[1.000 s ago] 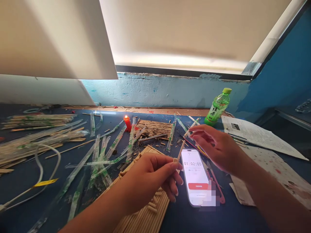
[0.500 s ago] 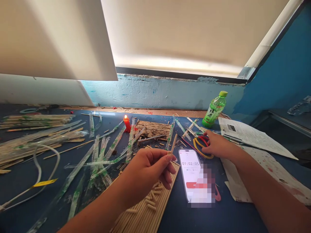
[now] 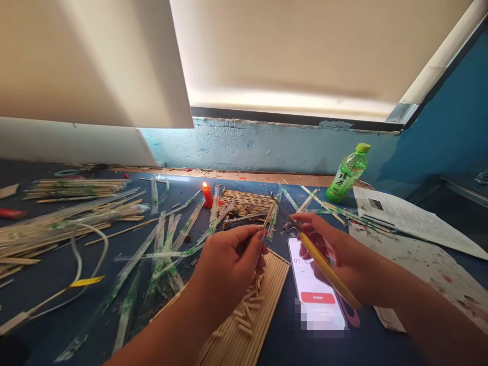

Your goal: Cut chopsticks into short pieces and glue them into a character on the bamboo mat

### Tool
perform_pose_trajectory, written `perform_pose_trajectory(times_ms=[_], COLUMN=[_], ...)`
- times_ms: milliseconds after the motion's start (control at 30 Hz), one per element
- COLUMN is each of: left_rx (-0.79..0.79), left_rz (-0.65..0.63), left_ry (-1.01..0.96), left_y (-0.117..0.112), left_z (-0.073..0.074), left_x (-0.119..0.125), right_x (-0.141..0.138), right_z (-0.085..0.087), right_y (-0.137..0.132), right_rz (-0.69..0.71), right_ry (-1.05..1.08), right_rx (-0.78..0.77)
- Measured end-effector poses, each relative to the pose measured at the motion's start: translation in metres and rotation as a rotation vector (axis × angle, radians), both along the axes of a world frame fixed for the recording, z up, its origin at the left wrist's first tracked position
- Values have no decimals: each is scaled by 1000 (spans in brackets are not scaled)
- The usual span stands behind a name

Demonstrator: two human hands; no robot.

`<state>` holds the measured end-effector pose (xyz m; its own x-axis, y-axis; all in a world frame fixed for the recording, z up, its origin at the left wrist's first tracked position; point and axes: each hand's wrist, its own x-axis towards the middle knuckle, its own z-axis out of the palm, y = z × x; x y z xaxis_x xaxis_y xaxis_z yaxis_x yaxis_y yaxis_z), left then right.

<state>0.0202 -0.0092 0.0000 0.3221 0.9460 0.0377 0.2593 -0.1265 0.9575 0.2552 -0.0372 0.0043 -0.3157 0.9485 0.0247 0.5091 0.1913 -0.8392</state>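
Note:
A short wooden stick is pinched between the thumb and fingers of my left hand, pointing up and away. My right hand is wrapped around yellow-handled pliers; their narrow metal jaws reach the upper end of the stick, and I cannot tell whether they touch it. Beneath my left hand lies a mat of side-by-side sticks with several short cut pieces scattered on it. Under my right hand a phone shows a timer, partly covered.
A lit red candle stands behind a stick panel. Plastic wrappers, stick bundles and a white cable spread leftward. At the right are a green bottle, printed paper and a stained sheet.
My right hand has picked the pliers up from the table and brought them left to the stick's end. My left hand keeps its pinch on the stick. The view has shifted slightly.

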Motion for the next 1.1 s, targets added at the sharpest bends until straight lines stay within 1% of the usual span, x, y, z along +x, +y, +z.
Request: perform_pose_trajectory(times_ms=[100, 167, 233, 367, 500, 633, 900, 1100], left_rx=[11, 38, 92, 230, 342, 407, 435, 433], left_rz=[14, 13, 9, -9, 2, 3, 18, 16], left_ry=[18, 55, 94, 190, 268, 297, 312, 312], left_y=[0, -1, -1, -3, -4, -4, -5, -6], left_z=[-1, -2, -3, -4, -3, -3, -2, -4], left_x=[-1, -1, -1, 0, 0, -1, 0, -1], right_x=[-4, -7, -10, -16, -19, -21, -25, -20], right_z=[1, 2, 3, 4, 4, 3, 2, 0], right_y=[-7, -10, -11, -13, -14, -16, -18, -19], right_rz=[-11, 8, 25, 17, 11, 15, 45, 15], right_ry=[-53, -76, -118, -205, -210, -186, -100, -112], right_rx=[-17, -15, -10, 13, 26, 4, -66, -49])
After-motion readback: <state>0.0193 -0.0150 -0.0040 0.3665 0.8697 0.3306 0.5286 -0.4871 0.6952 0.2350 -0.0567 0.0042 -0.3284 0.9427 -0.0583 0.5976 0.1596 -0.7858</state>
